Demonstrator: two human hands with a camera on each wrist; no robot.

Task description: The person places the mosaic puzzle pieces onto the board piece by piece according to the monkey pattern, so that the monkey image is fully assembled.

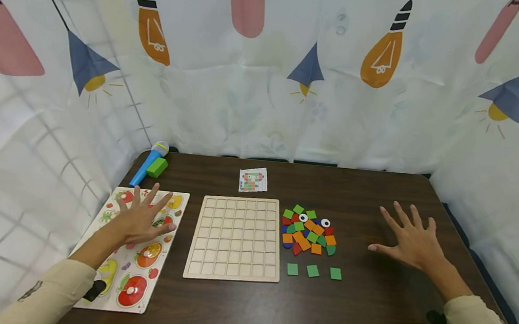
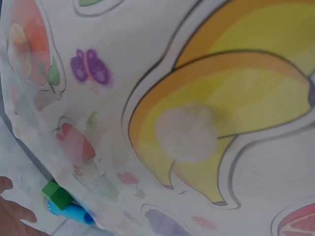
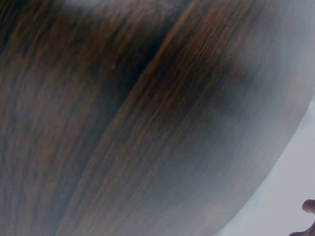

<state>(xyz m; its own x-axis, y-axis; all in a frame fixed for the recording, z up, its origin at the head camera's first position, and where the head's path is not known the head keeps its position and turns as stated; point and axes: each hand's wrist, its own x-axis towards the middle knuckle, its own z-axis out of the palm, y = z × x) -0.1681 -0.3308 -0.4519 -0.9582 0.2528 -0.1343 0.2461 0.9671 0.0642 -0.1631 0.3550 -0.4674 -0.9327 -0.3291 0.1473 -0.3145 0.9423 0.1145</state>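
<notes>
My left hand, fingers spread, is over the fruit puzzle board and holds nothing. Its banana piece with a white knob fills much of the left wrist view. On the right, my right hand has its fingers spread above the bare wood of the table, also holding nothing. Between the hands lies a pale wooden grid board with vacant square cells. Beside it is a loose pile of small coloured tiles in orange, green, red and blue, with two white eye-like rings among them. Three green square tiles lie in a row below.
A small pattern card lies behind the grid board. At the back left a blue toy microphone lies against a green block. A printed curtain surrounds the table's back and sides.
</notes>
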